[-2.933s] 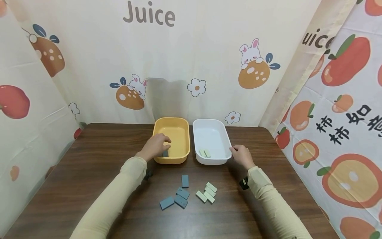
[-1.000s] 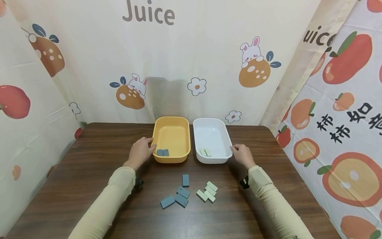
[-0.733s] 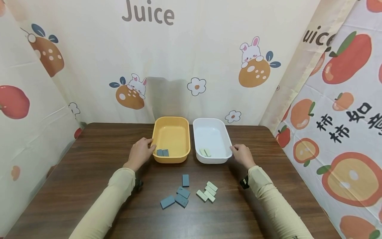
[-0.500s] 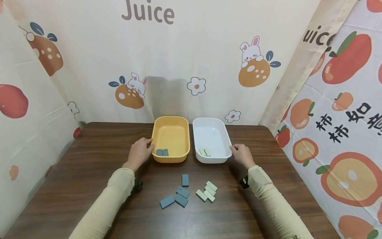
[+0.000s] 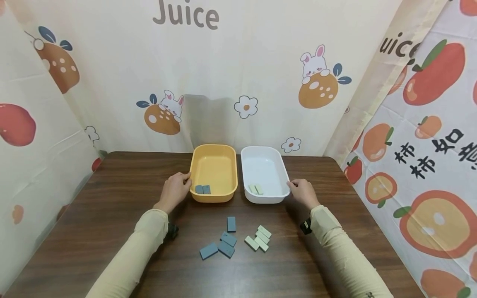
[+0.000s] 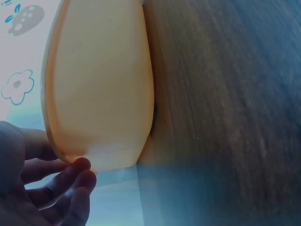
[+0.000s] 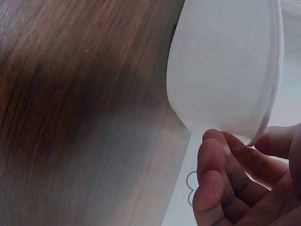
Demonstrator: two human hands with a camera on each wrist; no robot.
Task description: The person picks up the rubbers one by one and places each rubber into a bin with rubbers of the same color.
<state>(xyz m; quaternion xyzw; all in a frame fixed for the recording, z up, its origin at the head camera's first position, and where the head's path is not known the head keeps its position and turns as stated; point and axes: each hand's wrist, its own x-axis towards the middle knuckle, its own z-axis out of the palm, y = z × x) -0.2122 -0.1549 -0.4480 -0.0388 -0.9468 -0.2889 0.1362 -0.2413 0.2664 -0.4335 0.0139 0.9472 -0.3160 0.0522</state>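
Observation:
My left hand point(image 5: 174, 191) pinches the left rim of a yellow plastic bin point(image 5: 214, 199) between thumb and fingers. In the left wrist view, its fingers point(image 6: 80, 181) curl at the edge of that bin. Two blue-grey rectangular blocks point(image 5: 203, 189) lie in the bin's near left corner. On the other side, my right hand point(image 5: 303, 193) grips the right rim of a white plastic bin point(image 5: 265, 200), thumb and fingers on either side of the edge in the right wrist view. Inside the white bin, two pale green blocks point(image 5: 256, 189) lie side by side near the front.
Several blue-grey blocks point(image 5: 226, 249) lie loose on the dark wooden table point(image 5: 149, 171) in front of the yellow bin. To their right is a cluster of pale green blocks point(image 5: 262, 241). Both bins stand near the back edge, before a printed curtain point(image 5: 223, 62).
My left hand has moved left from over the yellow bin's inside to its rim, uncovering the two blue-grey blocks; its thumb then closed onto the rim. My right hand has stayed in place.

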